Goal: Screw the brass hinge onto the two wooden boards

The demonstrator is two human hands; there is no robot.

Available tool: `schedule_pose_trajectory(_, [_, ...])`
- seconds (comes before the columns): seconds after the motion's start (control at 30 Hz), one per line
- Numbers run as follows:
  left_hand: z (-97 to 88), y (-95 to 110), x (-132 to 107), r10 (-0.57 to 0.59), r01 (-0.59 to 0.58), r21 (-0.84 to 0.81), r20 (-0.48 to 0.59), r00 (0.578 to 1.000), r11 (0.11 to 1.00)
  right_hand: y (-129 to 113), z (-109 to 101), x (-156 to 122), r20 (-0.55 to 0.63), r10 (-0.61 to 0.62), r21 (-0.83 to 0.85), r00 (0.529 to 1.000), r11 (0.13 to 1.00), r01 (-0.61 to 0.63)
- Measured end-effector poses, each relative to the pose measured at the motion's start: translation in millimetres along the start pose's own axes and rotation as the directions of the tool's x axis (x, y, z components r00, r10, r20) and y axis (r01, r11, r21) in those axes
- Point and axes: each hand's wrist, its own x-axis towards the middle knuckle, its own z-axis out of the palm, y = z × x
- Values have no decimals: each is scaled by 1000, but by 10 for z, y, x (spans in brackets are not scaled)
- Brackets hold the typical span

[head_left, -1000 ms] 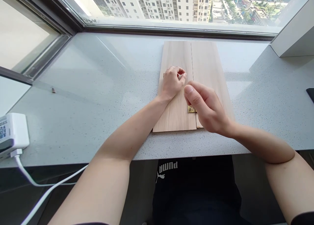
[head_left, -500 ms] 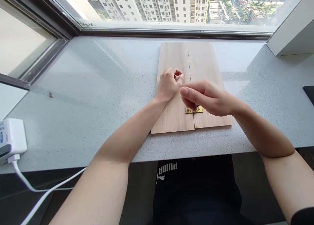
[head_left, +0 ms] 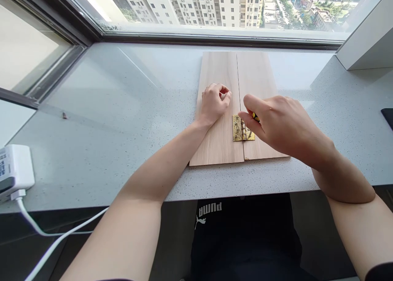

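Two pale wooden boards [head_left: 218, 70] lie side by side, a narrow seam between them. Across the seam near their front end sits a brass-coloured hinge [head_left: 237, 128], its right leaf partly covered. My right hand [head_left: 282, 123] is closed over that leaf, around a screwdriver whose yellow and black handle [head_left: 255, 117] shows only in a small part. On the left board rests my left hand [head_left: 215, 101], fingers curled and thumb near the index fingertip; what it holds, if anything, is hidden.
A small dark piece [head_left: 64, 115] lies far left on the speckled counter [head_left: 123, 109]. At the left edge stands a white adapter [head_left: 21, 166] with a white cable [head_left: 58, 242]. A window frame [head_left: 215, 40] runs behind; a white box-like panel [head_left: 368, 39] is at right.
My right hand has turned over, knuckles up, and shifted right, uncovering more of the hinge and showing the yellow and black handle. My left hand has stayed in place.
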Motion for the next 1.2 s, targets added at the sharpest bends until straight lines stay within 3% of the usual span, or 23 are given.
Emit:
schedule_pose_trajectory(0.17, [-34, 16, -25, -2, 2, -17, 13, 1000, 1000, 56, -70, -45, 69, -139, 55, 988, 989, 135])
schedule_pose_trajectory(0.27, [-42, 10, -24, 10, -9, -26, 25, 1000, 1000, 63, -96, -72, 45, -173, 67, 984, 983, 169])
schedule_pose_trajectory(0.33, [-30, -9, -14, 13, -13, -20, 20, 1000, 1000, 52, -96, -80, 2, -140, 46, 990, 989, 140])
schedule_pose_trajectory(0.47, [15, -63, 13, 6, -6, -14, -6, 1000, 1000, 0, -58, -66, -57, 48, -34, 997, 998, -50])
schedule_pose_trajectory(0.6, [43, -92, 22, 17, -17, -12, -15, 1000, 1000, -43, -34, -50, -49, 146, -49, 988, 988, -149])
schedule_pose_trajectory(0.7, [47, -88, 20, 25, -25, -4, -28, 999, 1000, -47, -50, -55, -24, 115, -47, 993, 992, -116])
schedule_pose_trajectory(0.83, [32, -66, 20, 21, -21, 13, -12, 1000, 1000, -17, -87, -88, 16, -46, -3, 999, 999, 46])
schedule_pose_trajectory(0.93, [23, -57, 20, 18, -19, 5, 1, 1000, 1000, 6, -104, -125, 41, -93, -22, 995, 995, 94])
schedule_pose_trajectory(1.07, [29, -60, 14, 15, -16, -16, -37, 999, 1000, -15, -83, -131, -10, -43, -65, 999, 997, 43])
schedule_pose_trajectory(1.2, [29, -58, 9, 20, -21, -12, -24, 1000, 1000, -80, -38, -68, -54, 109, -127, 993, 985, -115])
